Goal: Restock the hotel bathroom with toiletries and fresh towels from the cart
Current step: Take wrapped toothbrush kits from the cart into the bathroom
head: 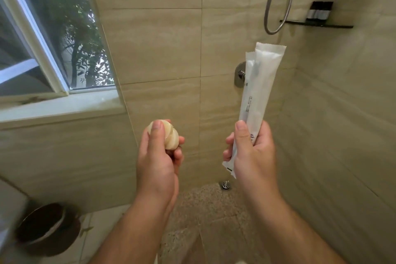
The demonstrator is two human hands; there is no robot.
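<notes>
Two long white sealed packets point(264, 75) are standing upright in the right hand point(254, 153), which is gripping their lower ends, thumb lying across the front. Round cream soaps point(172, 138) are sitting in the left hand point(157, 158), fingers curling round them. Both lots are hanging mid-air before the tiled shower wall point(158, 45), well below the black shelf point(317, 24).

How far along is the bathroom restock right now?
Done, it seems: the black wall shelf already carries dark bottles with a pale band. In hand: the left hand grips round cream wrapped soaps, and the right hand grips two long white sachets; neither is set down yet. Left: placing both, plus fresh towels, none of which show in this view.
</notes>
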